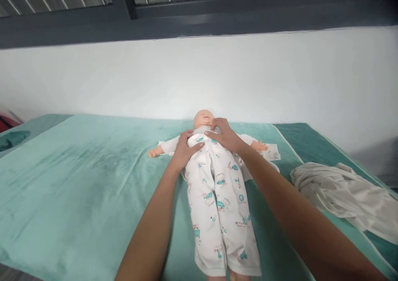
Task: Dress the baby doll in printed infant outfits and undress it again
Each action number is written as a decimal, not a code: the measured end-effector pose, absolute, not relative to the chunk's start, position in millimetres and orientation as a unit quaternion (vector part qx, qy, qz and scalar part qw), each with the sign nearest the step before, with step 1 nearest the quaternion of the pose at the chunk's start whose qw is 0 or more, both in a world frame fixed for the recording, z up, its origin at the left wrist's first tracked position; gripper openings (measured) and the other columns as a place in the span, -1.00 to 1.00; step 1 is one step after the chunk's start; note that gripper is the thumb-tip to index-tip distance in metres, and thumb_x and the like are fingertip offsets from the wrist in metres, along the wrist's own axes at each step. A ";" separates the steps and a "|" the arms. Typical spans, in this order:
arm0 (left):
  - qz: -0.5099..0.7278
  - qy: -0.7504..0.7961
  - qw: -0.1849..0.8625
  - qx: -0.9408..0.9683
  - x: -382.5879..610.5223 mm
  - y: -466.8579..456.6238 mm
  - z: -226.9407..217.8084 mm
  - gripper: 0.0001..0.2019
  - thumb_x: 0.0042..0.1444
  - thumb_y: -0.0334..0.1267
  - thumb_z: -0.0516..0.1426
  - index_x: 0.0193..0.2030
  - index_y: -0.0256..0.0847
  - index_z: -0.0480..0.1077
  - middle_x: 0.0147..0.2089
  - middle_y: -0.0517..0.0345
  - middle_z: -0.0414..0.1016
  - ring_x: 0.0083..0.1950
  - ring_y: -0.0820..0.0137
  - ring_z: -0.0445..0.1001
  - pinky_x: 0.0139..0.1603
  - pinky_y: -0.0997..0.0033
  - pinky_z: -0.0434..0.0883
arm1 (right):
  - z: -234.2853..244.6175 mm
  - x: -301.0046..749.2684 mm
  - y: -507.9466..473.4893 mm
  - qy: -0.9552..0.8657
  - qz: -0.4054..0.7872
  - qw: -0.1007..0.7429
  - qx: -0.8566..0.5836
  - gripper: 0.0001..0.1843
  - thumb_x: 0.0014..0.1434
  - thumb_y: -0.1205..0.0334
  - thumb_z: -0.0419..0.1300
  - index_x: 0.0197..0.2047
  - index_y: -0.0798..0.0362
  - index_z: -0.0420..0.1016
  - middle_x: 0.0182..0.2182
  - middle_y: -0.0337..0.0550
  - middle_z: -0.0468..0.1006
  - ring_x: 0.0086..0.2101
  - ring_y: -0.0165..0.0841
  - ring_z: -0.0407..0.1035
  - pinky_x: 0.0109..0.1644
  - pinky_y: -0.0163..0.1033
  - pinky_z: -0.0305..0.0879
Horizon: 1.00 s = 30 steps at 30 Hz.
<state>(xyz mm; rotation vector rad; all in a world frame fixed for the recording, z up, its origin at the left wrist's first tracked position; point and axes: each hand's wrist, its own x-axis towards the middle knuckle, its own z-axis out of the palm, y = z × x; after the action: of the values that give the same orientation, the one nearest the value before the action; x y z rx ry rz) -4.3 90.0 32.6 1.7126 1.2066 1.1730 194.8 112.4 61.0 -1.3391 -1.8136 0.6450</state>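
A baby doll (203, 118) lies on its back, head toward the wall, arms spread out sideways. White printed trousers (217, 190) cover its legs and reach up to its chest, over a white top (170, 145). At the left side of the waistband, my left hand (185, 149) grips the cloth, its thumb lying across the front. My right hand (226, 136) holds the waistband on the other side, close under the doll's chin, with its fingertips partly hidden. Bare doll feet show below the trouser cuffs.
The doll rests on a green bed cover (93, 181). A crumpled pile of white cloth (342, 194) lies to the right. Behind the bed stands a white wall (124, 78) with a dark barred window frame (217, 22) above it. Something red (6, 123) shows at far left.
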 end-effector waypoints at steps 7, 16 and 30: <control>0.465 0.457 0.227 0.723 -3.8 91.9 29.5 -0.79 0.09 -0.13 0.23 -0.30 -0.17 0.30 0.10 0.05 0.31 0.18 0.27 0.30 0.20 0.28 0.25 | 58.5 196.8 79.7 -0.742 0.158 0.417 -0.501 -0.55 0.17 -0.16 0.15 -0.50 0.04 0.31 0.05 -0.08 0.29 0.12 -0.15 0.12 0.25 0.00 0.05; 0.445 0.462 0.052 0.765 0.3 87.9 19.7 -0.85 0.06 -0.40 0.17 -0.37 -0.15 0.24 -0.13 0.07 0.35 -0.02 0.25 0.28 0.05 0.25 0.28 | 16.8 222.6 3.8 -0.577 0.245 0.579 -0.521 -0.44 0.23 -0.09 0.10 -0.61 0.04 -0.05 -0.57 -0.29 0.08 -0.49 -0.45 0.03 -0.38 -0.28 0.01; 0.418 0.580 0.129 0.688 -7.6 20.8 7.7 -0.92 0.08 -0.29 0.10 -0.25 -0.12 0.30 -0.26 0.15 0.46 -0.18 0.28 0.42 -0.14 0.32 0.32 | 3.3 208.4 19.1 -0.604 0.122 0.454 -0.644 -0.40 0.32 -0.19 -0.18 -0.62 0.02 0.03 -0.66 -0.22 0.17 -0.53 -0.38 0.03 -0.39 -0.26 -0.12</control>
<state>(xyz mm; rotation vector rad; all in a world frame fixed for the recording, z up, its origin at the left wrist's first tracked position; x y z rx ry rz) -7.6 20.8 7.7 1.9983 1.6855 1.2136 208.4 19.1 3.3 -1.5905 -1.4900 0.3006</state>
